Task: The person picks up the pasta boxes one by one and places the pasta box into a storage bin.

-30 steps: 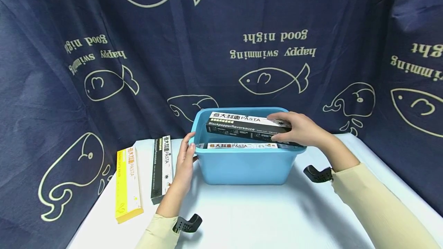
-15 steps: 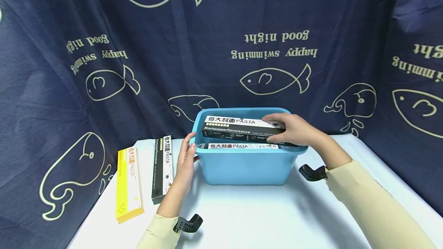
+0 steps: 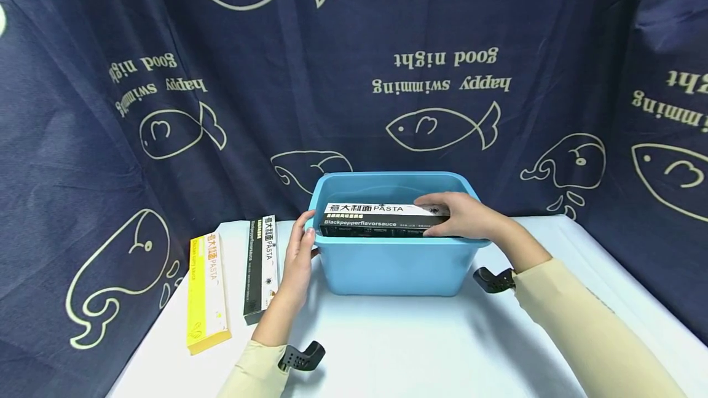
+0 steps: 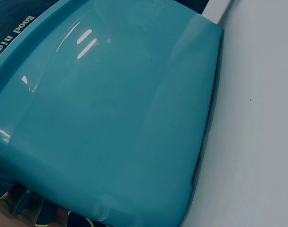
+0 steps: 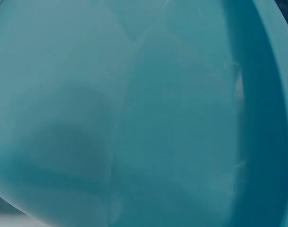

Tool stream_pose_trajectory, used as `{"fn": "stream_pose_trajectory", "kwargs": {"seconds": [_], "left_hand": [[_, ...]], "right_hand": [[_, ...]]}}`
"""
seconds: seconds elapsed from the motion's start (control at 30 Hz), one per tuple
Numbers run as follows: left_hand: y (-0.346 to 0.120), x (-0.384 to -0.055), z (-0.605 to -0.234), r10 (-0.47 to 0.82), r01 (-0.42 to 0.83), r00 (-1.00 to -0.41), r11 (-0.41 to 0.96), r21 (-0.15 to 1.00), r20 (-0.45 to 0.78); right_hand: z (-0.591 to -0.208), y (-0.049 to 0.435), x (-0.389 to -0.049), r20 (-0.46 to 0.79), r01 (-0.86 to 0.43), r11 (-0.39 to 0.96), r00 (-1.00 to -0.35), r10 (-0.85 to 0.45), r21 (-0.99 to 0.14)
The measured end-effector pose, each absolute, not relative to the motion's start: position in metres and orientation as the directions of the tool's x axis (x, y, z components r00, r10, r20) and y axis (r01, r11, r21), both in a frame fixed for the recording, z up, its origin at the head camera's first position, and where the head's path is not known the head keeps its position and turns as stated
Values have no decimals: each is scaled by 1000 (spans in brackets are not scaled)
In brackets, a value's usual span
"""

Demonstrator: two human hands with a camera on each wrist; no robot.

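My right hand (image 3: 463, 217) grips the right end of a black-and-white pasta box (image 3: 367, 215), labelled black pepper flavor sauce, in the head view. The box lies lengthwise inside a light-blue plastic bin (image 3: 393, 270), its lower part hidden behind the front rim. At the bin's left end, my left hand (image 3: 298, 257) holds the rim, thumb toward me. Fingers (image 4: 30, 208) of that hand show at the lower left of the left wrist view, beside the bin's wall (image 4: 115, 113). Blue bin wall (image 5: 172, 113) fills the right wrist view, where the right hand is out of sight.
Left of the bin, a yellow-and-white pasta box (image 3: 208, 293) and another black-and-white pasta box (image 3: 261, 269) lie side by side on the white table (image 3: 387, 343). A dark-blue curtain (image 3: 332, 78) with fish drawings stands close behind and at both sides.
My right hand has moved down and slightly left, lowering the pasta box deeper into the bin and levelling it. It now covers a box seen earlier inside the bin's front. The left hand stays put.
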State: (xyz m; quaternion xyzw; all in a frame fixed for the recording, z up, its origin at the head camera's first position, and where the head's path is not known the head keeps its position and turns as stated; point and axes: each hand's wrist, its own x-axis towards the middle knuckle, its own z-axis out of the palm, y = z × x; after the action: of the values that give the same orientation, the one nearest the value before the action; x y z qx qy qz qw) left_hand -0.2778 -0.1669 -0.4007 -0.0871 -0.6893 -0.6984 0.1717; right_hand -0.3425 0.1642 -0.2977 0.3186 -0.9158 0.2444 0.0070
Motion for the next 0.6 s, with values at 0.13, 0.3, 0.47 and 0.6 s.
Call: {"fn": "stream_pose_trajectory", "kwargs": {"seconds": [0.13,0.3,0.47,0.6], "left_hand": [[-167,-278,-401,-116,360,-926,8,933,359],[-167,-278,-401,-122,368,-923,4,930,365],[-167,-278,-401,-120,363,-925,8,932,361],[-167,-277,-401,-117,355,-928,8,935,354]], "right_hand": [[-299,164,-342,166,-598,679,-789,-592,-426],[-300,163,-342,152,-606,669,-780,-608,-430],[-301,163,-341,136,-599,664,-779,-612,-447],[-303,163,-343,140,-609,649,-769,-624,-456]]}}
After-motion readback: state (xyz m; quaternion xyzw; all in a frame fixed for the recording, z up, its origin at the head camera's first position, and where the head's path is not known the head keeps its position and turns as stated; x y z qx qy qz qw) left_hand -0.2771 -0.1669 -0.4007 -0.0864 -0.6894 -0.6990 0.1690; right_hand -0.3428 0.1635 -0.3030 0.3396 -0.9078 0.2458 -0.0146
